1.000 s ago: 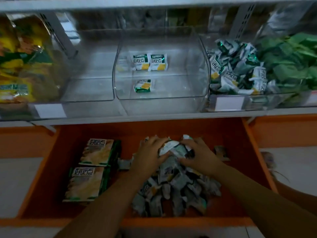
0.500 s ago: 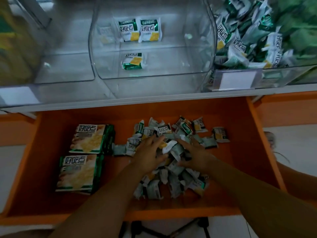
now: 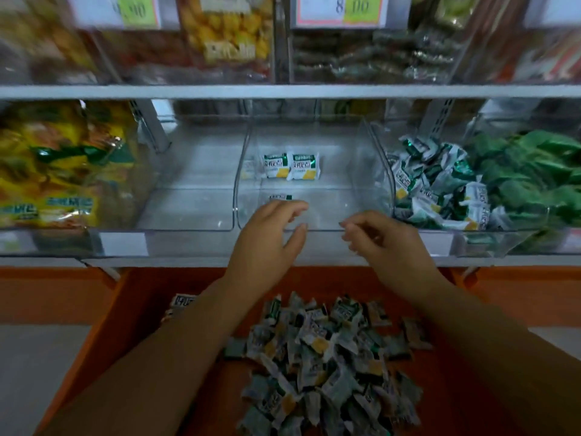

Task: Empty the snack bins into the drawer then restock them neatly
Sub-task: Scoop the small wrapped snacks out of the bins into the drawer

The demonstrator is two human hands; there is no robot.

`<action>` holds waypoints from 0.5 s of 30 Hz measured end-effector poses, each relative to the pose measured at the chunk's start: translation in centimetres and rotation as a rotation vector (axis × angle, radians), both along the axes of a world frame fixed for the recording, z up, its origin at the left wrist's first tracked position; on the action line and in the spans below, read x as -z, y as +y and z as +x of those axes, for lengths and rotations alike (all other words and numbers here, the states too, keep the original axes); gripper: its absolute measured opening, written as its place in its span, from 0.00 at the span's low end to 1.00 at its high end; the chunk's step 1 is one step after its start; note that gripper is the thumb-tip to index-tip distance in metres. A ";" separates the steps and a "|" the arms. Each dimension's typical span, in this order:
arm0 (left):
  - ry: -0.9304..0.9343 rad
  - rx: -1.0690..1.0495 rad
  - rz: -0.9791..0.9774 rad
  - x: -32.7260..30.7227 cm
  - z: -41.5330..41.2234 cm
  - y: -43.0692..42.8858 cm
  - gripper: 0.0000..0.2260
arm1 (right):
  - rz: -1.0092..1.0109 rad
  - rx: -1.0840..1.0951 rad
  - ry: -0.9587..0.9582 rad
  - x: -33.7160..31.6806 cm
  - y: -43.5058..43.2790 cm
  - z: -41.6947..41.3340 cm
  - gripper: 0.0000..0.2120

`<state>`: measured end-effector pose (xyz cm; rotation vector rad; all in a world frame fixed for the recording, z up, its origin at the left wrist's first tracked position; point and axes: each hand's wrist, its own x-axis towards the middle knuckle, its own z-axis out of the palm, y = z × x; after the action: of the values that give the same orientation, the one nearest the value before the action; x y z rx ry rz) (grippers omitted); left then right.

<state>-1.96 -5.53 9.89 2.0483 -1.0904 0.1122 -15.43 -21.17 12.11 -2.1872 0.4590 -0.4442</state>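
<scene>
Both hands hang at the front lip of the clear middle bin on the shelf, above the open orange drawer. The left hand has its fingers loosely spread and holds nothing; its fingertips reach over the lip and partly cover one snack packet lying near the front of the bin. The right hand is just beside it, fingers loosely curled, with nothing visible in it. Two more packets lie side by side at the back of the same bin. A heap of white-and-green packets fills the middle of the drawer, between the forearms. A snack box shows at the left forearm's edge. The bin to the left has nothing visible in it. The bin to the right is full of similar packets, with green packets beyond and yellow bags far left.
</scene>
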 end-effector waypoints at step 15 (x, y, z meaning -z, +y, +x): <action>0.350 -0.147 0.617 4.6 12.8 -9.1 0.29 | -0.496 0.013 0.239 6.3 -8.5 24.5 0.27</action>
<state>10.88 -14.66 5.29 2.5597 -0.8109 -0.5545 9.04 -29.70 5.84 -2.7367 0.5336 -0.3278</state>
